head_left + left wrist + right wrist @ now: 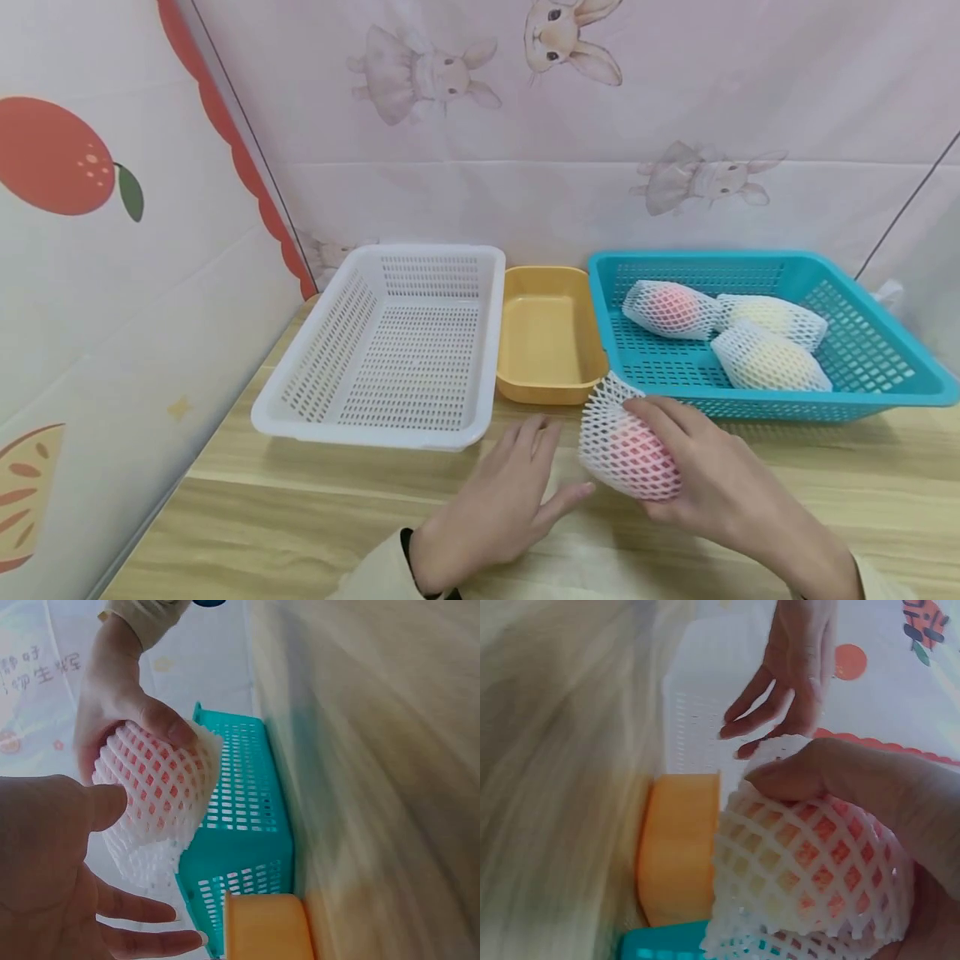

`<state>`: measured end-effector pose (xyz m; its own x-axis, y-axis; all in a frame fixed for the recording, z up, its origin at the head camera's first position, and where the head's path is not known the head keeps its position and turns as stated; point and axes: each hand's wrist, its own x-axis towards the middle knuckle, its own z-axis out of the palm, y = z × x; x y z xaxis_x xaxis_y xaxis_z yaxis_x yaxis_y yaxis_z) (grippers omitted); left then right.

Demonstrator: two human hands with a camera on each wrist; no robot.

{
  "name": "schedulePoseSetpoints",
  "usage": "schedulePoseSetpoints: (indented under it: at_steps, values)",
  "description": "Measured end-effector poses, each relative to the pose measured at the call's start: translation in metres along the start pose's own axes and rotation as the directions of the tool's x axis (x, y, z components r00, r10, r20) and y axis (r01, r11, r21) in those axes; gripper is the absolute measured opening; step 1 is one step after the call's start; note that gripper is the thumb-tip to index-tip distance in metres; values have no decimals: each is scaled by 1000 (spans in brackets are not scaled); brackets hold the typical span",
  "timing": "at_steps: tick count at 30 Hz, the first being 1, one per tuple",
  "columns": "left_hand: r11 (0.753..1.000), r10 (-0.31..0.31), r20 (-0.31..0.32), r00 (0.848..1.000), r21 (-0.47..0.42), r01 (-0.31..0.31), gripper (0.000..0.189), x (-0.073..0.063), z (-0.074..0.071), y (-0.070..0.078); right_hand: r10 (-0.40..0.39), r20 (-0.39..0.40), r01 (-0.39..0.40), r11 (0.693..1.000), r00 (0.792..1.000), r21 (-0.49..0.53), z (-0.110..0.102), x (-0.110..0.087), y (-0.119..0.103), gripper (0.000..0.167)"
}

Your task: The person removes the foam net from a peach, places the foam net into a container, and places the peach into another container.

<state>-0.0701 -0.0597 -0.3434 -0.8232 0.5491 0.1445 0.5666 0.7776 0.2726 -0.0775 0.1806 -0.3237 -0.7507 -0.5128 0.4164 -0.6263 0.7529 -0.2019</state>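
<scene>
My right hand grips a round pink-red and yellowish fruit in a white foam net sleeve, held in front of the yellow bin and the blue basket. In the right wrist view, the thumb lies across the netted fruit, and the net's loose end sticks out past it. Spread fingers show on my left hand, which holds nothing and lies just left of the fruit. Inside the blue basket lie a netted reddish fruit and two netted pale yellow fruits.
A white perforated basket stands at the left with bare mesh inside. Between the two baskets sits a small yellow bin. Behind them rises a wall covering with rabbit prints, and another printed panel borders the wooden table at left.
</scene>
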Motion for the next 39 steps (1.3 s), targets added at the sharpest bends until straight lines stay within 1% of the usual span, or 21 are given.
schedulePoseSetpoints:
  at_steps: [3, 6, 9, 11, 13, 14, 17, 19, 21, 24, 26, 31, 35, 39]
  values:
    - [1000, -16, 10, 1000, -11, 16, 74, -5, 2, -3, -4, -5, 4, 1000, 1000, -18, 3, -3, -3, 100]
    - [1000, -26, 17, 1000, 6, 26, 72, -9, 3, -5, -7, -3, 7, 999, 1000, -38, 5, -6, -6, 102]
    - [999, -34, 26, 999, 18, 33, 71, -11, 3, -6, -32, -26, 31, 998, 999, -59, 6, -10, -10, 103]
    - [999, -35, 31, 999, 23, 34, 71, -12, 2, -6, -64, -46, 60, 996, 997, -71, 6, -13, -12, 105]
    - [999, -32, 38, 999, 30, 31, 72, -12, 2, -6, -86, -45, 83, 994, 995, -71, 7, -16, -15, 105]
    - [999, -28, 41, 999, 39, 26, 72, -12, 2, -6, -88, -32, 86, 994, 996, -74, 8, -18, -17, 105]
    - [997, -15, 48, 999, 70, 12, 70, -13, 2, -6, -67, 44, 70, 996, 997, -62, 12, -22, -21, 101]
    - [996, -13, 56, 998, 87, 9, 68, -13, 2, -6, -29, 101, 35, 998, 994, -54, 16, -23, -23, 99]
    - [995, -22, 71, 997, 94, 15, 67, -13, 2, -7, -1, 139, 6, 999, 990, -32, 20, -23, -22, 96]
    - [994, -49, 103, 994, 98, 39, 66, -13, 3, -9, 16, 172, -17, 1000, 985, 2, 28, -23, -19, 94]
    - [993, -60, 110, 992, 107, 48, 64, -13, 4, -11, 8, 176, -11, 1000, 984, 16, 34, -23, -17, 91]
    - [989, -66, 100, 993, 136, 52, 60, -12, 5, -16, -12, 168, 7, 1000, 986, 28, 45, -23, -14, 89]
    - [988, -88, 116, 989, 139, 71, 60, -11, 5, -17, -26, 175, 18, 999, 984, 45, 43, -22, -14, 100]
    - [987, -108, 130, 986, 132, 91, 60, -10, 3, -18, -39, 152, 32, 998, 988, 45, 35, -20, -14, 114]
